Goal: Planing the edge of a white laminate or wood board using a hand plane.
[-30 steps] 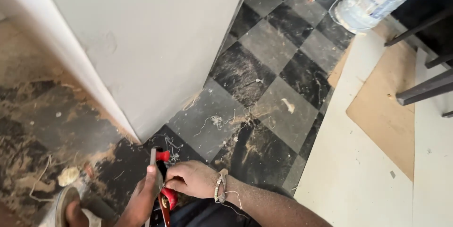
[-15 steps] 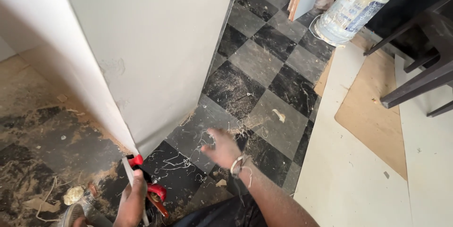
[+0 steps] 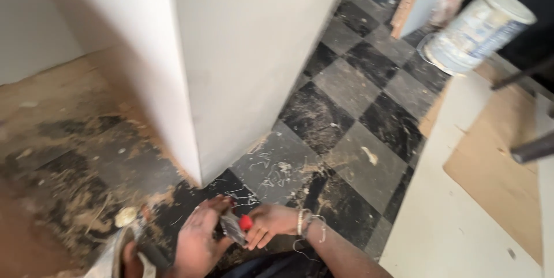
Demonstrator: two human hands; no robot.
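Observation:
Low in the view, my two hands meet over a small cutting tool [image 3: 236, 227] with a red handle and a grey metal blade. My left hand [image 3: 199, 240] wraps the blade end from the left. With beaded bracelets on its wrist, my right hand [image 3: 270, 223] pinches the red end from the right. Both hover just above dark floor tiles [image 3: 277, 168] littered with pale scrapings, close to the foot of a white wall corner [image 3: 199, 157].
A black and grey checkered tile floor [image 3: 352, 116] runs up to the right; bare, dusty subfloor [image 3: 63, 139] lies left of the wall. A white bucket [image 3: 476, 30] lies tipped at upper right. Pale boards and brown cardboard [image 3: 496, 174] cover the right side, with dark metal legs [image 3: 534, 148] above them.
My right hand, which was spread on the tiles half a second ago, has come back to the tool held in my left hand. The view has swung left and nearer.

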